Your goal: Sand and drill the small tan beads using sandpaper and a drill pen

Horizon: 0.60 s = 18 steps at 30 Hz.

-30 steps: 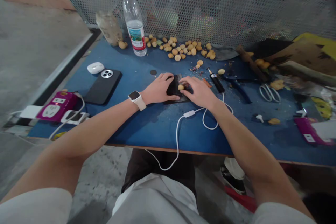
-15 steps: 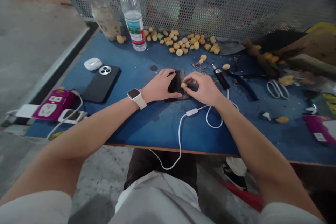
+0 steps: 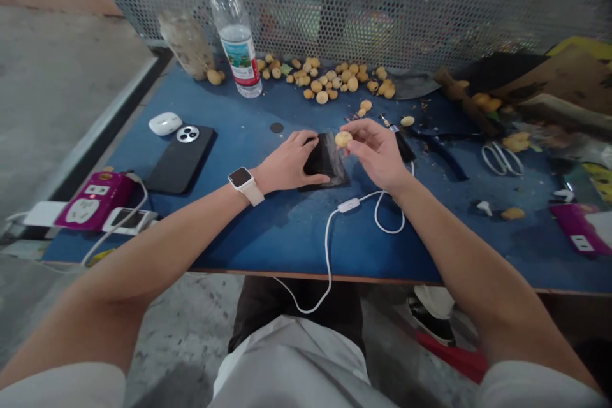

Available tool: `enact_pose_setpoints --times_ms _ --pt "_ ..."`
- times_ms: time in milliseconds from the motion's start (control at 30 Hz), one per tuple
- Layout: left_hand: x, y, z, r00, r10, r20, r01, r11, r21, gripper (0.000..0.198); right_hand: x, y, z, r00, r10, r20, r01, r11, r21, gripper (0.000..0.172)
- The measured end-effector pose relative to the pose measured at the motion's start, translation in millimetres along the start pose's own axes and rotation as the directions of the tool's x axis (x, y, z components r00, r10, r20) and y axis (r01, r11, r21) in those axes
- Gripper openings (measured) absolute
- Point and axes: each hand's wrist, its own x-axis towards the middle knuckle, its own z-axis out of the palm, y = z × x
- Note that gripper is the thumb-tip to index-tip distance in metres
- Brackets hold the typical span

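Left hand: the left hand [image 3: 287, 162] lies palm-down, fingers slightly curved, pressing on the black sheet [image 3: 329, 159], whose surface looks rough and matte.
Right hand: the right hand [image 3: 375, 153] is raised just above the surface, thumb and fingertips pinched narrowly around the nut.
Nut: the small, rounded tan nut [image 3: 343, 138] sits in that pinch, just above the sheet's upper edge.
Surface: a blue painted board [image 3: 296, 248], scuffed and speckled with debris, with a bare wood edge.
Nuts: a loose scatter of matching nuts [image 3: 325, 86] lies along the back, before perforated metal mesh [image 3: 382, 6].
Near left: a clear plastic bottle [image 3: 233, 32] with a red cap, a matte black phone [image 3: 182, 159], a glossy white earbud case [image 3: 165, 123] and a magenta power strip [image 3: 93, 201].
Near right: a white cable [image 3: 329, 248] curls below the right wrist; wire-thin scissors [image 3: 502, 159] lie further right.
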Motion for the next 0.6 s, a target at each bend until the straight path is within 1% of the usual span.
enact_pose_setpoints --times_ms 133,267,367,500,600 --pt "-1.3 5.5 0.9 1.0 -0.001 0.027 0.001 1.0 -0.001 0.106 1.3 -3.0 -2.8 1.0 0.023 0.019 -0.024 0.996 0.082 0.069" --pt "-2.0 7.4 1.1 1.0 -0.002 0.028 0.002 1.0 -0.002 0.107 1.1 -6.7 -3.9 0.999 0.048 0.013 -0.05 0.993 0.103 0.069" --pt "-2.2 6.8 1.3 1.0 -0.003 0.026 0.003 1.0 0.003 0.107 0.7 -7.8 -3.9 0.999 0.041 0.02 -0.043 0.993 0.107 0.07" --pt "-2.2 6.0 1.6 1.0 0.001 0.013 -0.001 1.0 -0.005 0.104 0.3 -7.5 -4.4 0.998 0.05 0.034 -0.053 0.993 0.101 0.071" --pt "-1.9 5.8 2.0 1.0 0.0 0.009 0.0 1.0 -0.007 0.105 -0.2 -5.8 -5.3 0.998 0.045 0.039 -0.05 0.99 0.129 0.068"
